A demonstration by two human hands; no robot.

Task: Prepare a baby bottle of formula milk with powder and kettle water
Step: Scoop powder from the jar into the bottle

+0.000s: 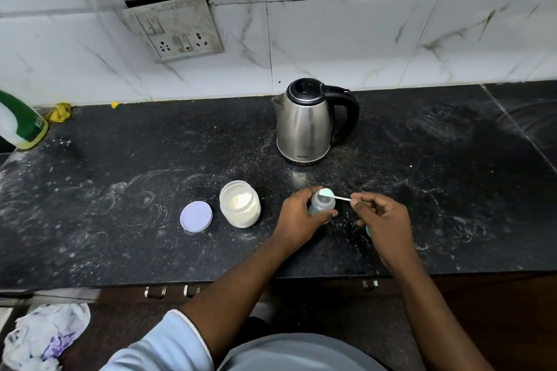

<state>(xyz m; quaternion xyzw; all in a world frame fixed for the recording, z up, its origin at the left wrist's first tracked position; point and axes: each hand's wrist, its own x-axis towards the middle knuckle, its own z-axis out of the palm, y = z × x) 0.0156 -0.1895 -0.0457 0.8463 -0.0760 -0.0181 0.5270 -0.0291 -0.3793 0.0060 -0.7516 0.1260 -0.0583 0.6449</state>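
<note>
Baby bottle (pixel 322 204): uncapped, upright on bench (pixel 120 220), gripped by left hand (pixel 297 215). Right hand (pixel 381 217) pinches scoop (pixel 326 192) over its mouth. Powder jar (pixel 240 203) open, lid (pixel 196 216) beside. Kettle (pixel 304 122) untouched; water, capping seemingly pending.

The person wears a pale grey-blue top (pixel 298 352) — its left sleeve (pixel 168 343) light blue with a white edge, ending near the elbow. The right forearm (pixel 437 313), left hand (pixel 301 217) and right hand (pixel 384 220) are bare.
</note>
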